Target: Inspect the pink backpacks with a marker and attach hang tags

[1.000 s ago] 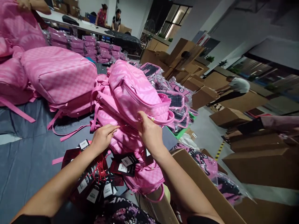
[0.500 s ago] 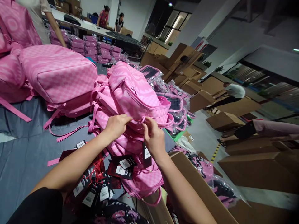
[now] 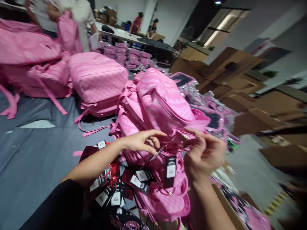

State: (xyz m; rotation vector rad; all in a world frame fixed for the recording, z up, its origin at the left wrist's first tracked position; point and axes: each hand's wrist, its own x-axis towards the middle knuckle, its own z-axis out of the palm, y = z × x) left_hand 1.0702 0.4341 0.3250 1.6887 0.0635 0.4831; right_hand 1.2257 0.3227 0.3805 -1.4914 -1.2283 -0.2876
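Note:
A pink patterned backpack (image 3: 163,99) lies on top of a stack of similar backpacks in front of me. My left hand (image 3: 146,142) is beside its lower edge, with index finger and thumb apart. A thin dark tag (image 3: 158,153), seen nearly edge-on, hangs by the left thumb. My right hand (image 3: 206,151) is closed near the backpack's handle; motion blur hides what its fingertips pinch. Below hangs a black hang tag (image 3: 170,171) with a white label. More black hang tags (image 3: 116,198) with red strings (image 3: 114,175) lie in a heap under my left forearm.
Another pink backpack (image 3: 98,80) stands on the grey-covered table (image 3: 43,159), with more at the left. Wrapped pink packs (image 3: 134,56) are stacked behind. Cardboard boxes (image 3: 249,115) fill the right side. A person (image 3: 81,22) stands across the table; others are farther back.
My hands have moved apart from a red string stretched between them at the handle. The left fingers have opened, and the right hand has moved right and nearer. The view has swung left.

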